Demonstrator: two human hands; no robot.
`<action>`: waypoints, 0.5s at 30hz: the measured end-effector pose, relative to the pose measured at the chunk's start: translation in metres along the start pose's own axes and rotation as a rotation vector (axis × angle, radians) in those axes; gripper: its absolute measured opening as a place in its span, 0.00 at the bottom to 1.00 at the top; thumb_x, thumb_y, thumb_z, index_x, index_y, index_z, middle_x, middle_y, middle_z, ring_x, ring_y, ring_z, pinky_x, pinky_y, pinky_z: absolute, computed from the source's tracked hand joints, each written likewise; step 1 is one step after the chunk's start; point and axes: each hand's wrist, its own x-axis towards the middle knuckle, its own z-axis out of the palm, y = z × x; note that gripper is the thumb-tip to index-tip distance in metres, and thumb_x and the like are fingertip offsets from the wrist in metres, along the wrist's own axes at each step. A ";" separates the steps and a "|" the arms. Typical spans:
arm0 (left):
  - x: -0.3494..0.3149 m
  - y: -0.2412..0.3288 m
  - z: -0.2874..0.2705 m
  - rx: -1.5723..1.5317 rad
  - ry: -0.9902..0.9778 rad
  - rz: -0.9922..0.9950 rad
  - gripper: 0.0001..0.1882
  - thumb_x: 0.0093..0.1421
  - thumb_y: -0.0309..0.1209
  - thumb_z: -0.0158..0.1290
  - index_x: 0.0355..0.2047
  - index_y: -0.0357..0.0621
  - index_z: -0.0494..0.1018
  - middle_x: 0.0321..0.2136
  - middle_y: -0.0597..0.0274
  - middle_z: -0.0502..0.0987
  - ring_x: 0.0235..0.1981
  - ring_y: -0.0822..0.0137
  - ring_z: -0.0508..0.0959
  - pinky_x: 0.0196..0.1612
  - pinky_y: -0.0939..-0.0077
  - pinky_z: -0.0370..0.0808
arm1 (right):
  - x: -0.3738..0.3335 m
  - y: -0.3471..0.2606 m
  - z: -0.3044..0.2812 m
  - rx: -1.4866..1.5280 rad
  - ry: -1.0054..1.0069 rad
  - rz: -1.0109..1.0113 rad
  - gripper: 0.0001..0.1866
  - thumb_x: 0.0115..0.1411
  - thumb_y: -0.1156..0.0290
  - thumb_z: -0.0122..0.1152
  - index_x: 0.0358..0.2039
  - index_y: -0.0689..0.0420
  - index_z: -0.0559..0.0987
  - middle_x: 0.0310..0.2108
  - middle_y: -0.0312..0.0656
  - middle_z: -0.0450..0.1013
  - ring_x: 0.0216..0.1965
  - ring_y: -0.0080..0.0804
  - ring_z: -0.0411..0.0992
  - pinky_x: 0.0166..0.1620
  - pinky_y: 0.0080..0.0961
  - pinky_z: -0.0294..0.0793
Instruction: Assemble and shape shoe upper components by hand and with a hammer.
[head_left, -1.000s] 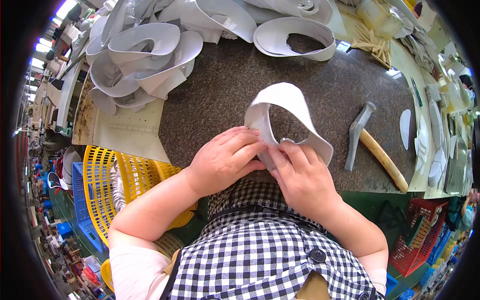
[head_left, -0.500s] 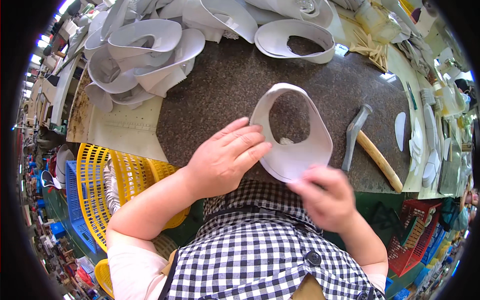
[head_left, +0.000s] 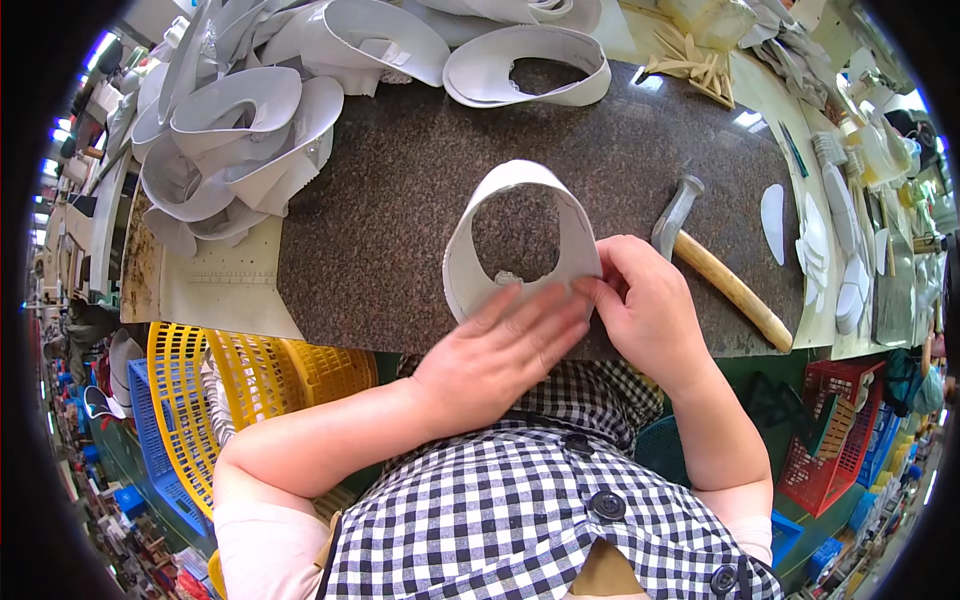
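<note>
Shifting the open left hand (head_left: 490, 362) from left rim to near end of the white looped piece (head_left: 578, 242), by the slab's (head_left: 380, 215) near edge; pinching the piece's right side with the right hand (head_left: 652, 302), seemingly steadying it.

Left hand (head_left: 495, 355) across white looped piece (head_left: 577, 238); right fingers (head_left: 628, 258) pinch edge; hammer (head_left: 732, 290) nearby.

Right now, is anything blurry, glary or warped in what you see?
In the head view, the left hand is blurred across the white ring-shaped piece, while the right hand looks crisp; in the head view, white glare marks the far right part of the speckled dark slab; in the head view, fisheye distortion warps the surroundings, with black filling the corners.
</note>
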 end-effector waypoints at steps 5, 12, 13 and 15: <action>0.003 -0.006 -0.001 -0.378 0.084 0.122 0.22 0.58 0.28 0.47 0.54 0.40 0.70 0.58 0.52 0.69 0.60 0.58 0.69 0.64 0.58 0.61 | 0.000 0.006 -0.006 0.210 -0.089 0.088 0.06 0.56 0.76 0.60 0.34 0.61 0.74 0.30 0.46 0.75 0.31 0.40 0.74 0.35 0.32 0.73; -0.013 -0.024 -0.042 -0.205 0.291 -0.007 0.18 0.53 0.25 0.55 0.46 0.42 0.75 0.46 0.59 0.79 0.49 0.61 0.77 0.58 0.61 0.70 | -0.011 0.001 -0.040 0.261 -0.294 0.091 0.22 0.51 0.65 0.72 0.42 0.60 0.73 0.36 0.42 0.74 0.35 0.28 0.74 0.38 0.26 0.74; -0.010 -0.031 -0.042 -0.270 0.341 -0.045 0.18 0.50 0.22 0.56 0.44 0.43 0.75 0.45 0.60 0.79 0.49 0.61 0.78 0.57 0.60 0.71 | -0.004 -0.002 -0.042 0.104 -0.114 -0.115 0.26 0.48 0.64 0.73 0.45 0.58 0.72 0.41 0.43 0.72 0.42 0.33 0.72 0.44 0.29 0.72; -0.007 -0.046 -0.048 -0.399 0.396 -0.103 0.19 0.47 0.20 0.58 0.41 0.45 0.75 0.43 0.61 0.79 0.50 0.58 0.77 0.58 0.57 0.70 | 0.006 -0.011 -0.050 -0.122 0.035 -0.306 0.36 0.44 0.64 0.73 0.55 0.50 0.69 0.51 0.42 0.69 0.58 0.40 0.63 0.61 0.39 0.60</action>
